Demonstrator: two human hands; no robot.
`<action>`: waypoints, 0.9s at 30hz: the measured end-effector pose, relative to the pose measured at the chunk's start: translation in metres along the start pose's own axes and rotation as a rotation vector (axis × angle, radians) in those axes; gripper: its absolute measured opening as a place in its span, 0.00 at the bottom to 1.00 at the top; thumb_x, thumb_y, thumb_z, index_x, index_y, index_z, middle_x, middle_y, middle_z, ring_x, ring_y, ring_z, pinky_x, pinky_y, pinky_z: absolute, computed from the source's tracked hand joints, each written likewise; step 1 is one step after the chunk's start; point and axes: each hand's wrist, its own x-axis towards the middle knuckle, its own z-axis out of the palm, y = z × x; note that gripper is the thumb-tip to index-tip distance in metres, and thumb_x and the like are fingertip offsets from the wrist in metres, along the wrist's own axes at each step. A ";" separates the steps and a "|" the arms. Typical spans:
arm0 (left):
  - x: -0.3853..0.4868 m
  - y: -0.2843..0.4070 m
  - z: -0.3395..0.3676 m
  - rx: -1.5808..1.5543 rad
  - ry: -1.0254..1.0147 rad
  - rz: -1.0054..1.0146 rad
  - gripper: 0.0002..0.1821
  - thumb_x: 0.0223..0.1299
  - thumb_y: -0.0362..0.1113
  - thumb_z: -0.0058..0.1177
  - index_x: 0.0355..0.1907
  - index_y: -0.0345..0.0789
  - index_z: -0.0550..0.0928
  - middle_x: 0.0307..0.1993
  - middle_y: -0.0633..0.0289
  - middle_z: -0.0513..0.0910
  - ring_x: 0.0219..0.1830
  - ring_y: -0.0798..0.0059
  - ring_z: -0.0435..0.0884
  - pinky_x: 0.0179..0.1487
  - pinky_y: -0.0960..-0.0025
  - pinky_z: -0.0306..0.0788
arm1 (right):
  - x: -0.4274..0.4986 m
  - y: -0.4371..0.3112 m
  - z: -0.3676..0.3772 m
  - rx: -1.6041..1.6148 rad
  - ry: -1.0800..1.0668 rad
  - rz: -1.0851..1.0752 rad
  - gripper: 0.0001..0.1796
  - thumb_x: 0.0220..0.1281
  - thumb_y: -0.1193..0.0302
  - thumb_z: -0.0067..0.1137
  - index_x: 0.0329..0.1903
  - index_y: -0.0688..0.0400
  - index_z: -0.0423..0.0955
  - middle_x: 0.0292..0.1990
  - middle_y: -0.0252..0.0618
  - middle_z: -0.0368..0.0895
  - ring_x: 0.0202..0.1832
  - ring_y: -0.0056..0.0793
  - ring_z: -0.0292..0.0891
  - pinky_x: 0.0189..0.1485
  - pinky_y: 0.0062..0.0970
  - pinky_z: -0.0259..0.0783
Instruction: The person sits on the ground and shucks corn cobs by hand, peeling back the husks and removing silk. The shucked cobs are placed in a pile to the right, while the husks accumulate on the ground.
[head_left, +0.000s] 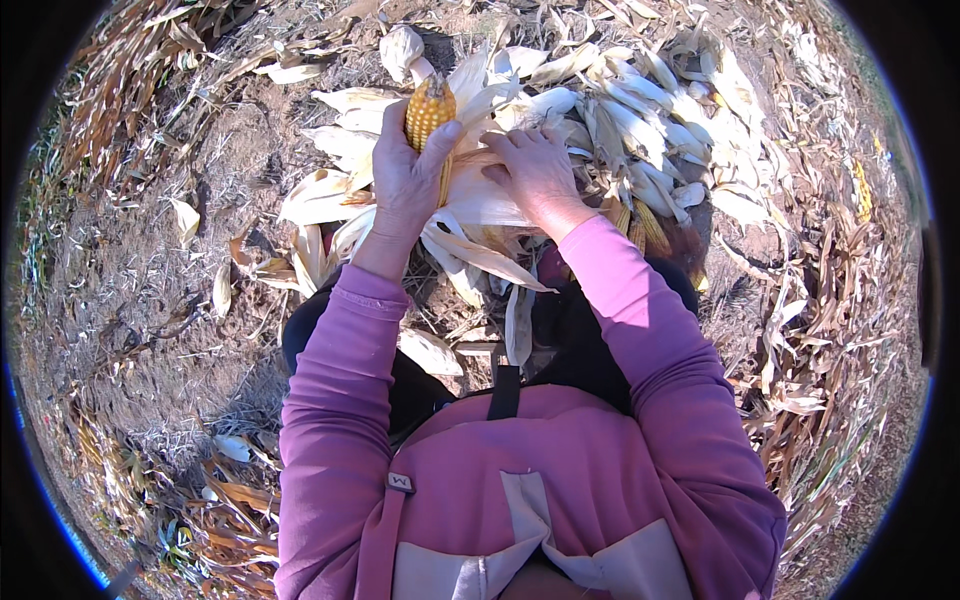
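A yellow ear of corn (430, 116) stands upright in my left hand (409, 169), its tip pointing away from me and the thumb lying across its side. Pale husk leaves (480, 187) spread out to the right of the ear. My right hand (536, 169) is at those leaves, fingers bent over them; its fingertips are partly lost among the husks, so whether they grip a leaf is unclear. Beside my right forearm, low near the knee, lie several bare yellow ears (651, 229).
A heap of pale corn husks (645, 112) spreads over the ground at the upper right. Dry stalks and leaves (135, 90) lie at the upper left, with more along the right edge (817, 300). A loose husk (431, 351) lies between my knees.
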 end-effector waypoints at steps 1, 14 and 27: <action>0.000 0.000 0.002 -0.020 0.002 0.004 0.26 0.60 0.48 0.61 0.49 0.29 0.72 0.36 0.63 0.78 0.36 0.82 0.73 0.41 0.76 0.71 | 0.001 0.005 0.001 0.022 -0.070 0.050 0.19 0.58 0.61 0.59 0.52 0.52 0.74 0.44 0.39 0.80 0.47 0.42 0.76 0.46 0.40 0.70; 0.034 -0.046 0.029 -0.418 0.339 -0.166 0.20 0.68 0.45 0.52 0.53 0.34 0.69 0.43 0.64 0.75 0.44 0.78 0.73 0.51 0.71 0.69 | -0.106 0.231 -0.007 0.111 -0.133 0.415 0.11 0.67 0.64 0.48 0.46 0.55 0.75 0.31 0.51 0.80 0.35 0.50 0.78 0.37 0.42 0.72; 0.022 -0.069 0.075 -0.597 0.200 -0.342 0.19 0.67 0.39 0.53 0.56 0.35 0.67 0.48 0.62 0.73 0.49 0.75 0.73 0.56 0.66 0.70 | -0.110 0.174 0.111 1.086 -0.105 0.344 0.36 0.60 0.76 0.58 0.70 0.58 0.53 0.55 0.44 0.74 0.53 0.30 0.73 0.57 0.27 0.67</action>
